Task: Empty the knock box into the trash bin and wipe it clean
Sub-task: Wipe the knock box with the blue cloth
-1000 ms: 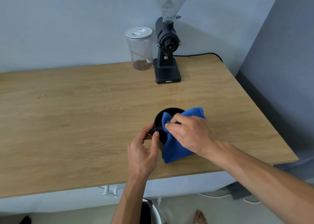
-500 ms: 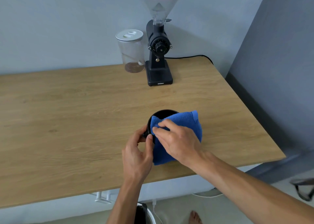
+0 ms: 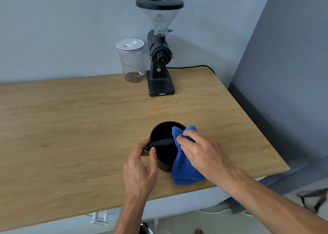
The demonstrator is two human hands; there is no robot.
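The black round knock box [image 3: 164, 132] stands upright on the wooden table [image 3: 71, 127], near the front edge. Its black bar crosses the opening. My left hand [image 3: 142, 168] grips the box's left rim and the bar's end with thumb and fingers. My right hand [image 3: 200, 153] presses a blue cloth [image 3: 184, 169] against the box's right rim and bar. The cloth drapes down the box's right side onto the table. The trash bin shows only as a dark sliver [image 3: 144, 228] under the table edge.
A black coffee grinder [image 3: 159, 56] with a clear hopper stands at the back, its cord running right. A clear jar [image 3: 131, 61] with a white lid sits left of it. The table's right edge runs close to a grey wall.
The cloth has slid from over the box's opening to its right rim, uncovering the bar and the inside. My left hand keeps its hold. The view has shifted.
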